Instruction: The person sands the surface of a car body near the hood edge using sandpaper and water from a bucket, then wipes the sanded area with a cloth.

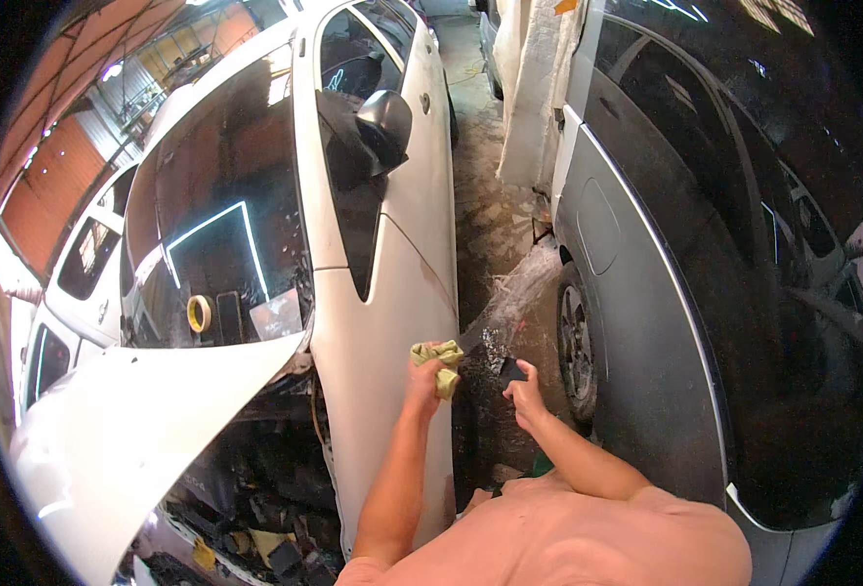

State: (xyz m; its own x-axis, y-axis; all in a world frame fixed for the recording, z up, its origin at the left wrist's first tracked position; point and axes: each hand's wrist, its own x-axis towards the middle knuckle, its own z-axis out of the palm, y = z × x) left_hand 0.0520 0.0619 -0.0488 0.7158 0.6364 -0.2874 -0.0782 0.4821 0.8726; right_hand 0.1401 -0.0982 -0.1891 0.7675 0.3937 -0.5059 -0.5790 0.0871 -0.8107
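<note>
My left hand is closed around a crumpled yellow-green cloth. It is held over the edge of the white car's front fender; I cannot tell whether the cloth touches the paint. To its right, above the gap between two cars, my right hand pinches a small dark flat piece between thumb and fingers. That piece looks like a sanding pad or a folded sheet, but its kind is not clear. White specks, perhaps water drops, show just beyond it.
On the white car's windshield lie a roll of masking tape, a dark phone-like slab and a greyish sheet. The white hood sits raised at lower left. A dark grey car flanks the narrow wet floor on the right.
</note>
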